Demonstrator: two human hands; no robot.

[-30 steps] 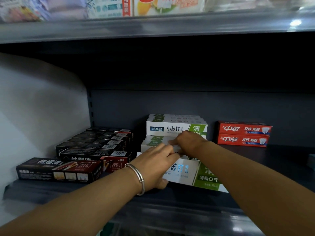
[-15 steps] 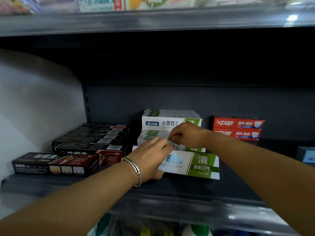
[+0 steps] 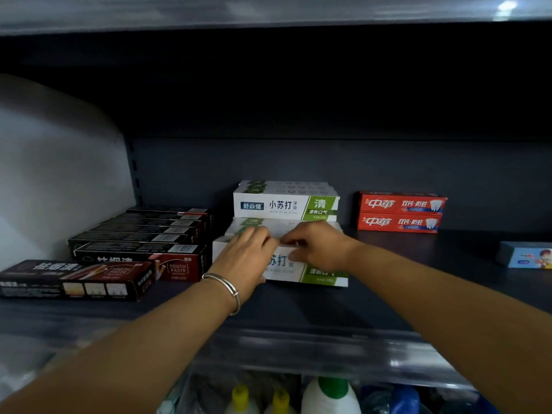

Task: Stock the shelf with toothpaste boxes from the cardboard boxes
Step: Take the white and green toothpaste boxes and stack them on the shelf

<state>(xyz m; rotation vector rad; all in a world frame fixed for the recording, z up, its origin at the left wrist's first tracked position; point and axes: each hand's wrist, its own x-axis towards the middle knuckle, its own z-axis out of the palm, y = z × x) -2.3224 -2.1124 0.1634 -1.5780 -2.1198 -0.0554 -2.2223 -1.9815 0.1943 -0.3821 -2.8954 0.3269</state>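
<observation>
Both hands are on the front white-and-green toothpaste box (image 3: 316,274), which lies flat on the dark shelf (image 3: 298,309) in the middle. The left hand (image 3: 245,258), silver bracelet (image 3: 227,289) on the wrist, lies over the box's left end with fingers curled over its top edge. The right hand (image 3: 316,249) grips the top edge too, fingers bent, just beside the left. More white-and-green boxes (image 3: 285,204) are stacked right behind. Black boxes (image 3: 137,243) sit in rows to the left, two red boxes (image 3: 400,212) stacked to the right, and a blue box (image 3: 525,255) at the far right edge.
</observation>
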